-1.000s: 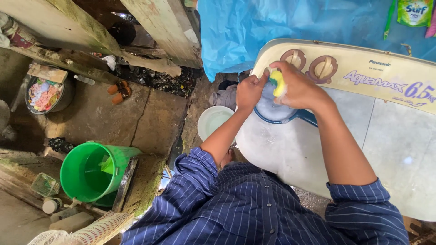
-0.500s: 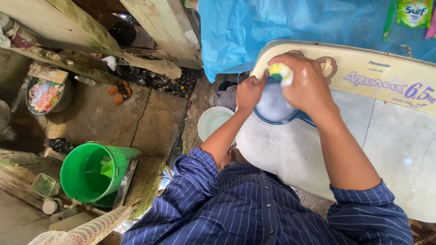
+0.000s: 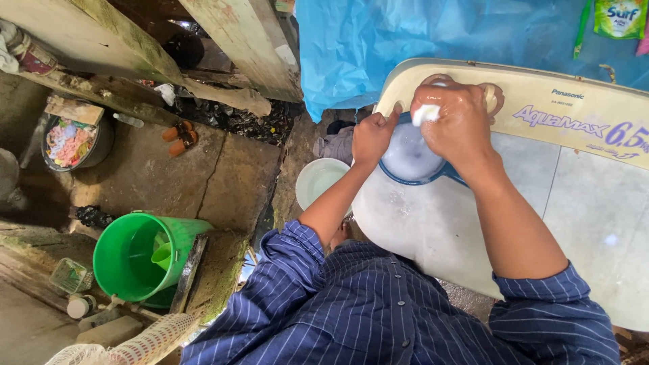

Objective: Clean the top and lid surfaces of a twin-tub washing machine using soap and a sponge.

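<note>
My right hand grips a foamy sponge, mostly hidden under my fingers, and presses it at the far rim of a blue scoop-like bowl full of white suds. My left hand steadies the bowl's left rim with the thumb up. The bowl rests on the wet white lid of a cream washing machine, just below its two round dials.
A green bucket with a small green dipper stands on the concrete floor at lower left. A white basin sits beside the machine. A dark tub of clothes is far left. A blue tarp hangs behind.
My right hand has slid the sponge up and to the right along the bowl's far rim. The sponge's yellow side has turned under my fingers. My left hand has stayed put.
</note>
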